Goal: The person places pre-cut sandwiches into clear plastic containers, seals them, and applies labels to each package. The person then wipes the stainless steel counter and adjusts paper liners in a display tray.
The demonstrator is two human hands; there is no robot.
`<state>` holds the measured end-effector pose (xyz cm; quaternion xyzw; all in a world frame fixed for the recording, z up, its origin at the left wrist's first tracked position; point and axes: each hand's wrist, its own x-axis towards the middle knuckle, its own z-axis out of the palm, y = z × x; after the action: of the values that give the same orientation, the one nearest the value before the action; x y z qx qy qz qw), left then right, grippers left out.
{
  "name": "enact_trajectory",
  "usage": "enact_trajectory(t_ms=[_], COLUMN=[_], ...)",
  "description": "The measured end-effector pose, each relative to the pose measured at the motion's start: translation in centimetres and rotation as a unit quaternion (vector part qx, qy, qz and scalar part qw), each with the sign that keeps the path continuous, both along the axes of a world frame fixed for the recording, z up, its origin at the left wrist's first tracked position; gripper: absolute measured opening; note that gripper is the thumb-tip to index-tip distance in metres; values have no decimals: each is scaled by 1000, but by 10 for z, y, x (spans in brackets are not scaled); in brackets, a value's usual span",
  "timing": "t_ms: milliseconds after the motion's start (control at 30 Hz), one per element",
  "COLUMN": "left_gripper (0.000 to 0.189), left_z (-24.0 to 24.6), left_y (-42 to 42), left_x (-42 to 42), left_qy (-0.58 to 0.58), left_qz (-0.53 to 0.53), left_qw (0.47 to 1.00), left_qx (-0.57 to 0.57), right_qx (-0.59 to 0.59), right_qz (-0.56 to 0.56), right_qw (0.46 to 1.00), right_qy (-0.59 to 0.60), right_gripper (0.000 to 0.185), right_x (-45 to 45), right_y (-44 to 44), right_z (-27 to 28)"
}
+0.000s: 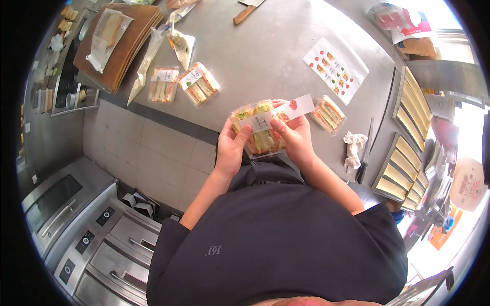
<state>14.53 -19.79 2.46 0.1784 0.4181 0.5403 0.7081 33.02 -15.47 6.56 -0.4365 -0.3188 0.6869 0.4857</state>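
Note:
Between my two hands I hold a clear plastic sandwich box [264, 141] near the table's front edge. My left hand [234, 139] grips its left side, with the thumb on one end of a white printed label strip [299, 108]. My right hand [293, 132] holds the right side, its thumb pressing the strip. Part of the strip lies across the lid; its right end sticks out past the box. Right of my hand sits another boxed sandwich [328, 115] without a visible strip. Two labelled sandwich boxes, one [164, 85] beside the other [199, 84], stand to the left.
A sheet of printed labels [337, 70] lies at the right. Near the right edge are a long knife [366, 153] and a crumpled cloth [354, 151]. Piping bags [147, 63] and stacked brown boards [128, 42] lie left; a wooden-handled cleaver [245, 14] lies at the back.

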Motion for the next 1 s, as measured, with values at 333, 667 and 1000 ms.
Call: enact_trajectory(t_ms=[333, 667, 1000], left_gripper=[66, 78, 80], left_z=[3, 1, -13], left_y=[-8, -4, 3], left_x=[-16, -25, -21], left_qy=[-134, -160, -234], left_qz=[-25, -85, -157], left_qw=[991, 983, 958], left_qx=[15, 20, -46], right_qx=[-124, -187, -126], right_qz=[20, 118, 202], right_qw=[969, 926, 928], right_qy=[211, 307, 287], right_gripper=[35, 40, 33], right_x=[5, 16, 36], right_y=[-7, -1, 20], right_z=[-6, -1, -22])
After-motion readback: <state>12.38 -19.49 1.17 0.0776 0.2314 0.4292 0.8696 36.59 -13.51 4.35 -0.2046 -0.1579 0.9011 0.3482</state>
